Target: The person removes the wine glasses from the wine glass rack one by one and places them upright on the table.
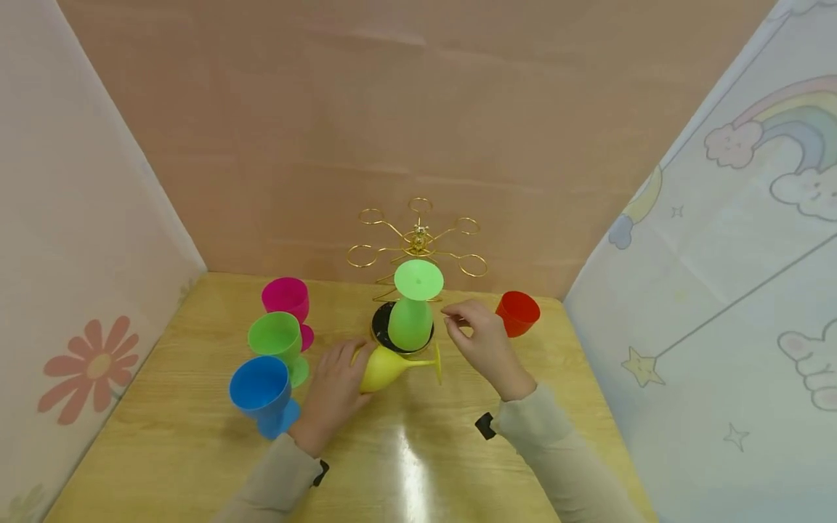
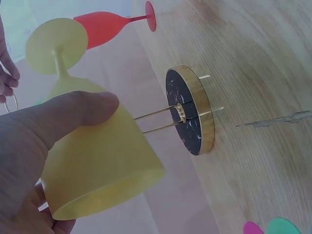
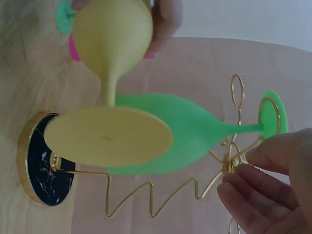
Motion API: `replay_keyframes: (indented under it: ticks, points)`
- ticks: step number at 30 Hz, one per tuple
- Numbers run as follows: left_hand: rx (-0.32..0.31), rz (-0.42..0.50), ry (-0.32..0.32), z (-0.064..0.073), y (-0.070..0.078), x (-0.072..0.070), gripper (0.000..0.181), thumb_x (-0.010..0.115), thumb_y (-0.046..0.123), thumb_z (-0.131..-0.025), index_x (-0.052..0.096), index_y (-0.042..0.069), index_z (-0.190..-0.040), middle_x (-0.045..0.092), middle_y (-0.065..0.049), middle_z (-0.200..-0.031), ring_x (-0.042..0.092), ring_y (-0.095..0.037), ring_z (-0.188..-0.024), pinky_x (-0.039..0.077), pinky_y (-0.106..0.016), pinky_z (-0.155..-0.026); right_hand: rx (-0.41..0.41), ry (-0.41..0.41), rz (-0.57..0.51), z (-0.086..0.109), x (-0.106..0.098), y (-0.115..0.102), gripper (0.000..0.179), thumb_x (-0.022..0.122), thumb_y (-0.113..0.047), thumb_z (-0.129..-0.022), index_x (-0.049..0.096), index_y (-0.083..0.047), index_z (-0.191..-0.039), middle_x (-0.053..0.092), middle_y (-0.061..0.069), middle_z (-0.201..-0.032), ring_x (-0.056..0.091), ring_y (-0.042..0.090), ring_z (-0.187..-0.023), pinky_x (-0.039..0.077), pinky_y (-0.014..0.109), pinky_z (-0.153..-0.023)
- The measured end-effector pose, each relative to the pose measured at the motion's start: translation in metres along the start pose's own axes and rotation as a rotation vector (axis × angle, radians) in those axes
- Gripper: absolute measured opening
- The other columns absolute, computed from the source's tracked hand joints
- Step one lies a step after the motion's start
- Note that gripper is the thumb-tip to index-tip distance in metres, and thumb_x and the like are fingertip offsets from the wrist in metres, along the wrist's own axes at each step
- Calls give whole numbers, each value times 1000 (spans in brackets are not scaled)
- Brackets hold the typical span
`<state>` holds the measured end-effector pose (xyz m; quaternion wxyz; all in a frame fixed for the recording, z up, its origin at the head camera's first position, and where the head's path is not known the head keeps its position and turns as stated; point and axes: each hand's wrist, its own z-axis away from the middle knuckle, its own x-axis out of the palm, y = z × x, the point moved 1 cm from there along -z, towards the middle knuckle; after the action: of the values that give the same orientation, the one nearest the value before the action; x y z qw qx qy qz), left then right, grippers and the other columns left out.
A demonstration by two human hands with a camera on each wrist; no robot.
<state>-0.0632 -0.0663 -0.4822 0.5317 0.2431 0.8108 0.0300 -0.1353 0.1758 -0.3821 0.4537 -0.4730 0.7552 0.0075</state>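
My left hand grips a yellow plastic goblet around its bowl, thumb across it. The goblet is tipped sideways in the head view, its foot pointing right and its open mouth hidden by my hand. A light green goblet hangs upside down at the front of a gold wire rack, its foot in a ring. My right hand is just right of the hanging goblet, fingers loosely bent with a gap between thumb and forefinger. In the right wrist view its fingertips are close to the rack's wire arms.
Magenta, green and blue goblets stand upright in a row at left. A red goblet stands at right, behind my right hand. The rack has a zigzag stem and round black base; its other rings spread outward, bare.
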Motion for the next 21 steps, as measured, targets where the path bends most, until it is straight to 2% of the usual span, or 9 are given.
replay_keyframes:
  ticks: [10, 21]
  points:
    - [50, -25, 6, -4, 5, -4, 85, 100, 25, -62, 59, 4, -133, 58, -16, -129, 54, -37, -120, 45, -53, -106, -27, -171, 88, 17, 25, -15, 27, 77, 7, -82, 70, 4, -109, 67, 15, -103, 68, 27, -89, 61, 36, -76]
    - [75, -48, 2, -8, 11, -5, 82, 100, 24, -62, 60, 3, -130, 60, -17, -123, 56, -38, -117, 47, -53, -102, -9, -335, 150, 22, 49, -26, 40, 81, 6, -81, 64, 6, -117, 64, 18, -112, 67, 32, -102, 59, 40, -85]
